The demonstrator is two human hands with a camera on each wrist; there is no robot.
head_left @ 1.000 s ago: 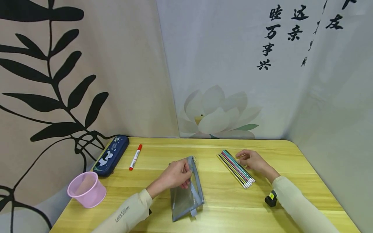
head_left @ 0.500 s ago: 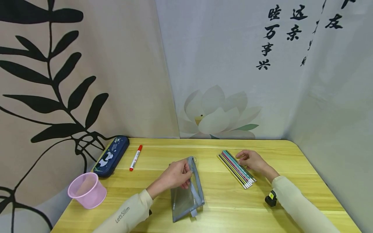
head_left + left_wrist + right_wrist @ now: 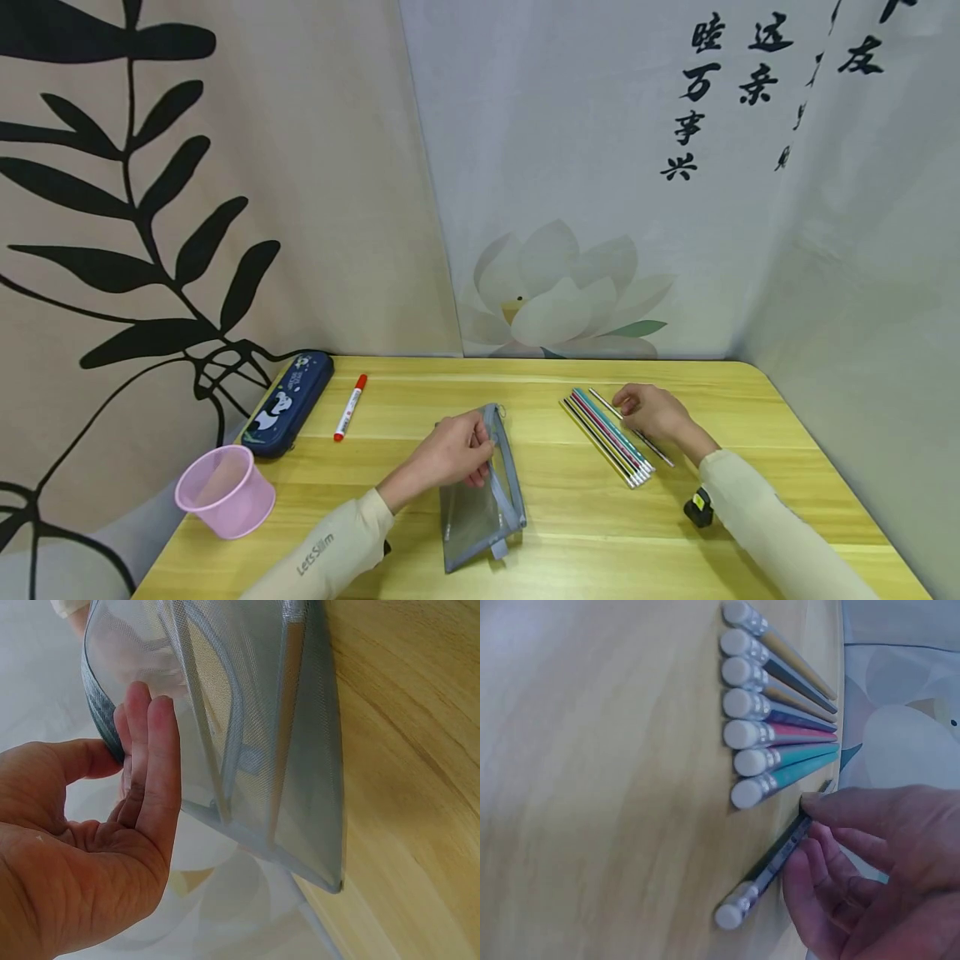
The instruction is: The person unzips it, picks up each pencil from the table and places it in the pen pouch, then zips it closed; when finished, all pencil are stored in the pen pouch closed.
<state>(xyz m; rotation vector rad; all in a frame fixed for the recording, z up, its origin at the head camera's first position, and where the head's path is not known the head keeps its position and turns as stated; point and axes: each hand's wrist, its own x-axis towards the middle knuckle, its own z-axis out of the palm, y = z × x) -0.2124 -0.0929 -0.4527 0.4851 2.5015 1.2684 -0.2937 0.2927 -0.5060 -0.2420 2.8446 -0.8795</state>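
My left hand [image 3: 457, 450] pinches the top edge of a grey mesh zip pouch [image 3: 300, 772] between thumb and fingers, holding it tilted up off the table. In the right wrist view, my right hand [image 3: 892, 862] pinches a dark pencil [image 3: 776, 859] with a white eraser end between thumb and fingers. That pencil lies at a slant just right of a row of several pencils [image 3: 606, 437], with a gap between. The row's pencils are yellow, dark, red and teal, side by side, their white erasers towards me.
A red-capped marker [image 3: 350, 408] lies left of the pouch on the wooden table [image 3: 420, 383]. Further left are a dark blue pencil case [image 3: 288, 404] with a panda print and a pink cup [image 3: 225, 492] near the table's left edge. A curtain hangs behind.
My right hand has drawn the dark pencil away from the row's right side, opening a gap. My left hand and the pouch have not moved.
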